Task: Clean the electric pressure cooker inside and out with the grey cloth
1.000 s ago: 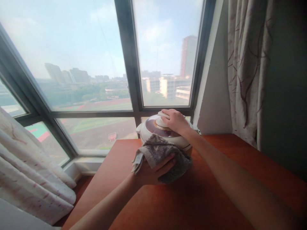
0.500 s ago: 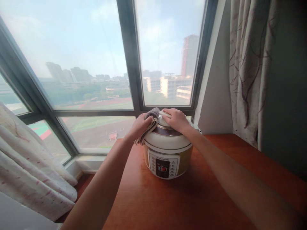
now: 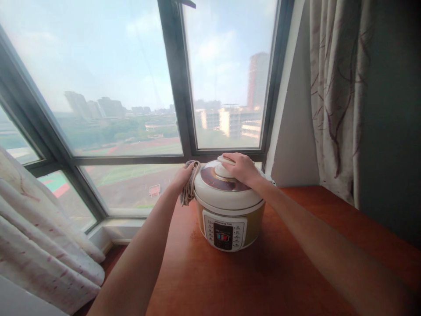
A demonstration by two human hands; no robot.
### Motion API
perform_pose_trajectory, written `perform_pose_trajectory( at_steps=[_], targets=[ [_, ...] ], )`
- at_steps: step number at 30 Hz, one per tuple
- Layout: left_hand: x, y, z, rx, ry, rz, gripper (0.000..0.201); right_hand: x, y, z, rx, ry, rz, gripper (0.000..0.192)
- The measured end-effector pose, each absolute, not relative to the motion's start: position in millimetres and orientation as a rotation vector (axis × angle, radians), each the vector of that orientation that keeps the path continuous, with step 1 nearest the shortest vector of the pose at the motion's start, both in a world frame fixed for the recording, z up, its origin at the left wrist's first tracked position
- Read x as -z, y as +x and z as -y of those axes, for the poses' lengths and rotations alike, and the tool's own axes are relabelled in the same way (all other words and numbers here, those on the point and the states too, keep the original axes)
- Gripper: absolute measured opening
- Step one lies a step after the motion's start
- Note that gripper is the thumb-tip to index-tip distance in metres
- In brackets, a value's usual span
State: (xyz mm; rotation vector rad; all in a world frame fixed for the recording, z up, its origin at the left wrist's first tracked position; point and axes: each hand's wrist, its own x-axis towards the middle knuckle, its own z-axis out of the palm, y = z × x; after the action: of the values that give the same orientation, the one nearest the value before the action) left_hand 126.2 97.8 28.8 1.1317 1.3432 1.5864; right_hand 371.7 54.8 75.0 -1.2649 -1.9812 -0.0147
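A white and gold electric pressure cooker [image 3: 226, 210] stands upright on the wooden table, its control panel [image 3: 224, 232] facing me. My left hand [image 3: 183, 177] grips a bunched grey-brown cloth [image 3: 188, 186] against the left side of the cooker's lid. On top, my right hand [image 3: 241, 166] is wrapped over the white lid knob [image 3: 224, 166]. Some of the knob and the lid's right side are hidden under that hand. The brown, glossy ring of the lid [image 3: 213, 180] shows around the knob.
The reddish-brown table [image 3: 204, 281] reaches close to the large window [image 3: 226, 79] behind the cooker. A patterned curtain [image 3: 338, 96] hangs at the right, and a pale curtain [image 3: 42, 245] is at the left. A white wall [image 3: 289, 145] slopes up beside the window.
My left hand and the cloth have moved left and slightly down, from beside the knob to the lid's left edge. My right hand stays on the knob. The view has tilted slightly.
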Motion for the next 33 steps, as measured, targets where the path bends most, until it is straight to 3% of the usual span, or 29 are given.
perform_pose_trajectory(
  at_steps=[9, 15, 21, 28, 33],
  targets=[
    [-18, 116, -86, -1.371, 1.264, -1.338, 0.047, -81, 363, -52, 0.079, -1.395, 1.975, 0.036],
    [-23, 110, -67, -1.364, 1.305, -1.393, 0.047, -89, 352, -48, 0.29, -1.563, 2.045, 0.044],
    [-25, 110, -59, -1.354, 1.336, -1.437, 0.046, -92, 354, -50, 0.293, -1.505, 2.074, 0.039],
    [-25, 111, -60, -1.331, 1.366, -1.47, 0.047, -103, 362, -59, 0.203, -1.511, 1.963, 0.052],
    [-24, 110, -62, -1.306, 1.402, -1.518, 0.047, -121, 384, -64, 0.189, -1.419, 1.869, 0.049]
  ],
)
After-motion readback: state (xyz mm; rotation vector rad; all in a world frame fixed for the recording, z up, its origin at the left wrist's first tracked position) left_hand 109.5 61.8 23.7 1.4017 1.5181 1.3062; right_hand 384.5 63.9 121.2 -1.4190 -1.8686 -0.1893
